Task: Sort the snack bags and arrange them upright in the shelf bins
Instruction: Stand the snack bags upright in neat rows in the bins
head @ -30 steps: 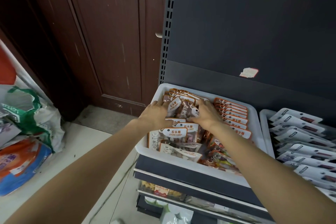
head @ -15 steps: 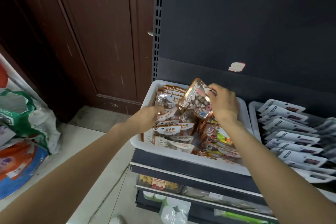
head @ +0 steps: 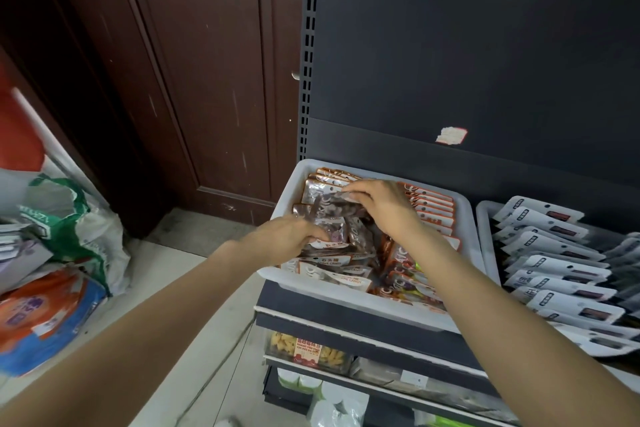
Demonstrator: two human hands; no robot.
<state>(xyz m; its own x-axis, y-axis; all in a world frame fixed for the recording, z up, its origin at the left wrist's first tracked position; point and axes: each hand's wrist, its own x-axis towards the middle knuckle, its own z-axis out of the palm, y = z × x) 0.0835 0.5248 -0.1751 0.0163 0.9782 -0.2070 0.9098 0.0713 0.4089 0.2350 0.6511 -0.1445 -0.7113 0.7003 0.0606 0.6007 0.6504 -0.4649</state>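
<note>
A white shelf bin (head: 349, 298) holds several orange-and-clear stone candy bags. My right hand (head: 379, 204) pinches the top edge of one candy bag (head: 325, 198) near the back left of the bin, laying it against the row there. My left hand (head: 287, 239) reaches in from the left, fingers curled around the candy bags (head: 334, 236) in the middle of the left column. A row of orange-topped bags (head: 433, 208) stands upright along the bin's right side.
A second white bin (head: 485, 218) to the right holds several white pouches (head: 550, 267). Lower shelves carry snack packs (head: 311, 352). Plastic sacks (head: 62, 246) lie on the floor at left. A brown door (head: 194, 80) stands behind.
My right hand has brought the lifted candy bag down from above the bin to the back-left row. My left hand stayed among the bags in the left column.
</note>
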